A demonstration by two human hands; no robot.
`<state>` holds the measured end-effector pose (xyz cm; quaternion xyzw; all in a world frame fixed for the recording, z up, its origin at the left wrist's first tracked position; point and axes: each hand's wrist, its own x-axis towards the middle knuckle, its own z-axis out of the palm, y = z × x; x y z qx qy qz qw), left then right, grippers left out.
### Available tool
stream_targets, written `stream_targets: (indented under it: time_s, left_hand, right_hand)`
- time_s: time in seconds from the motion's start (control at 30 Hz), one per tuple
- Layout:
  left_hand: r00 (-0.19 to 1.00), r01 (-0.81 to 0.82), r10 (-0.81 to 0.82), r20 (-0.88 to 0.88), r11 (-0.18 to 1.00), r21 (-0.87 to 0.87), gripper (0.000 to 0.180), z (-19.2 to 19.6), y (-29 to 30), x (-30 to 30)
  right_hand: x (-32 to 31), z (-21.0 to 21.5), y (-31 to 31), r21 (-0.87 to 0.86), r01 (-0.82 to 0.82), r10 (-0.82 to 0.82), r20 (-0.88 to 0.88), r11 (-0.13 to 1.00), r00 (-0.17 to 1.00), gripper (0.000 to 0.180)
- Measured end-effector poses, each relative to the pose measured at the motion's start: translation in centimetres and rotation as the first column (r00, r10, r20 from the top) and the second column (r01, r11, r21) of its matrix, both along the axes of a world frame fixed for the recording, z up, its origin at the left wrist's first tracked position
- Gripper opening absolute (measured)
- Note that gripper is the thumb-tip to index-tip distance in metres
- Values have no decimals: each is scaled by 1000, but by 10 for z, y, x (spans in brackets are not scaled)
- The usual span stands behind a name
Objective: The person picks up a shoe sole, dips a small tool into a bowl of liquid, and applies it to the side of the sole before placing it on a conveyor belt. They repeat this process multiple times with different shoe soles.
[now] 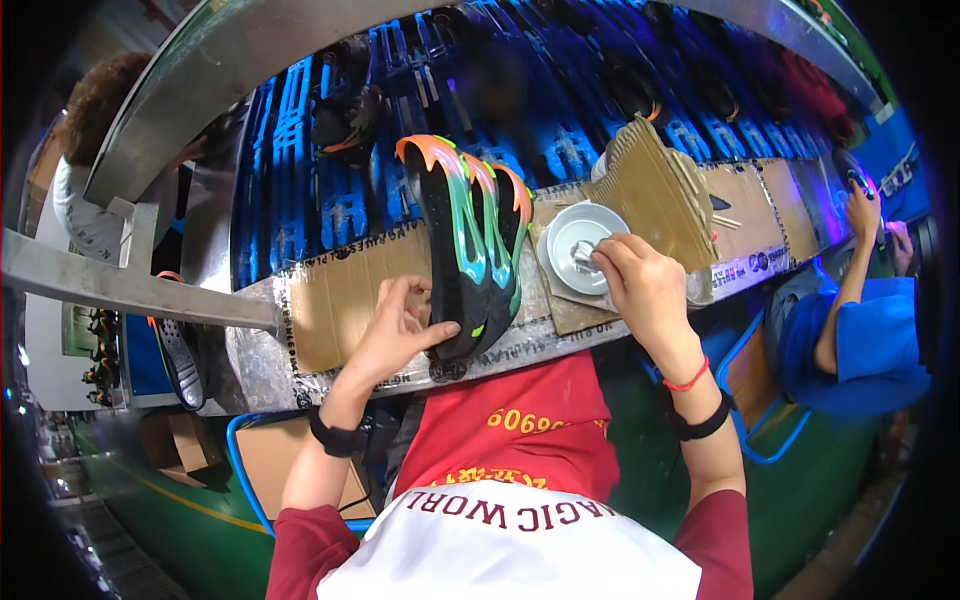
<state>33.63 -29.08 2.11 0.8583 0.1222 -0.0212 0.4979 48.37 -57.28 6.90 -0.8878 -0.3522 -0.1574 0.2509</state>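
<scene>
Two black shoe soles with orange, green and blue colouring (pixel 468 240) lie side by side, lengthwise away from me, on a cardboard-covered bench (pixel 340 290). My left hand (pixel 398 330) rests at their near end, thumb and fingers touching the left sole's heel edge. My right hand (pixel 640 282) reaches into a white bowl (pixel 570 232) to the right of the soles and pinches a small shiny tool there; its shape is unclear.
A folded cardboard piece (pixel 660 190) stands behind the bowl. Blue slatted conveyor racks (pixel 330 190) carrying dark shoes run beyond the bench. A metal beam (pixel 130 290) crosses at left. A person in blue (pixel 850 340) sits at right; another person is at far left.
</scene>
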Motion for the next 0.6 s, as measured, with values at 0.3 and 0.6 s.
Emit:
stream_targets:
  time_s: [0.3,0.6]
  left_hand:
    - [995,-44,52,-82,994,97,17,42,3,14]
    - [936,-11,186,300,866,-501,84,68,-1,-19]
  right_hand:
    - [7,-19,4,-84,-59,58,-7,995,998,8]
    - [8,-20,3,-114,-70,68,-21,991,997,9]
